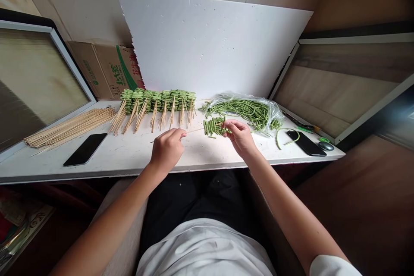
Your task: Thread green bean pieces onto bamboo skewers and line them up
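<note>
My left hand [168, 148] is closed round a thin bamboo skewer [196, 130], which points right, just above the table's front part. Short pieces of long green bean [209, 127] lie around the skewer's far end; I cannot tell how many are threaded on it. There my right hand [239, 137] pinches a bean piece between thumb and fingers, partly hidden by them. Behind, finished-looking bean skewers [161, 97] are stacked in a row, sticks toward me. To the right, whole long beans [239, 108] spill from a clear plastic bag [271, 114].
Loose bamboo skewers [71, 127] and a dark phone [86, 150] lie on the white table [123, 155] at left. Another phone [305, 143], a single bent bean [278, 139] and a small grey rounded object [326, 145] are at right. A white foam board [213, 43] stands behind.
</note>
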Demonstrator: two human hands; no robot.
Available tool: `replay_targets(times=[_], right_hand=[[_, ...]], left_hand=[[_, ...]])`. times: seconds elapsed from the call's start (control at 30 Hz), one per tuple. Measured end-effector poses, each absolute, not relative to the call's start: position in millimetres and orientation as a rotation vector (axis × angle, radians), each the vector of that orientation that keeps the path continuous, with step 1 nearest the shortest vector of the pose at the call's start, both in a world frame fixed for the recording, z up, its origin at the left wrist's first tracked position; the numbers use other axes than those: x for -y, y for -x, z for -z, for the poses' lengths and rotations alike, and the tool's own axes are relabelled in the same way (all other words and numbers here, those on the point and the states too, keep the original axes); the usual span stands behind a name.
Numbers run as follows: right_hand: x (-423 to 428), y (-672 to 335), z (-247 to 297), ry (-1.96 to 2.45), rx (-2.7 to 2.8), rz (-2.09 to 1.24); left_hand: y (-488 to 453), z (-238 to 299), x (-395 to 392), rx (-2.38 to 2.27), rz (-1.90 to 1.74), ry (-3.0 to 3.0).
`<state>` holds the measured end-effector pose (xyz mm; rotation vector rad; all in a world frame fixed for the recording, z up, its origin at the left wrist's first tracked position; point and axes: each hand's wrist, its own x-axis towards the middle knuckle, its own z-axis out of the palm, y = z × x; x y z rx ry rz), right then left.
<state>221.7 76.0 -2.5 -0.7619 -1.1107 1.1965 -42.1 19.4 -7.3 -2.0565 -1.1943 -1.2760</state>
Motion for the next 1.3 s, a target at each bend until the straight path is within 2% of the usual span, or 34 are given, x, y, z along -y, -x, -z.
replay_targets(times=[0.27, 0.4, 0.47, 0.67, 0.83, 1.07, 1.13, 1.3], right_hand=[[-70.4, -203.7, 13.7, 0.782, 1.111, -1.192], [-75.9, -212.7, 12.9, 0.821, 1.292, -1.114], [-82.6, -220.4, 17.8, 0.919, 1.449, -0.958], [-102.7, -231.4, 56.8, 1.297, 2.002, -0.214], [-108.8, -224.8, 71.5, 1.527, 2.103, -0.025], [-115.7, -220.0, 72.2, 1.529, 2.031, -0.068], [-119.2, -226.5, 69.5, 1.422, 1.935, -0.239], [-120.0, -246.5, 47.5, 1.077, 1.455, -0.942]], left_hand=[[37.7, 9.8, -18.2, 1.198, 1.269, 2.076], [44.8, 8.9, -23.6, 1.276, 1.266, 2.060], [50.4, 8.8, -27.9, 1.311, 1.270, 2.058], [59.8, 13.5, -38.4, 1.447, 1.243, 2.078], [57.7, 19.5, -41.9, 1.522, 1.205, 2.118], [59.9, 22.2, -44.4, 1.527, 1.186, 2.113], [61.9, 21.1, -44.6, 1.501, 1.198, 2.109], [64.8, 15.5, -43.2, 1.464, 1.253, 2.097]])
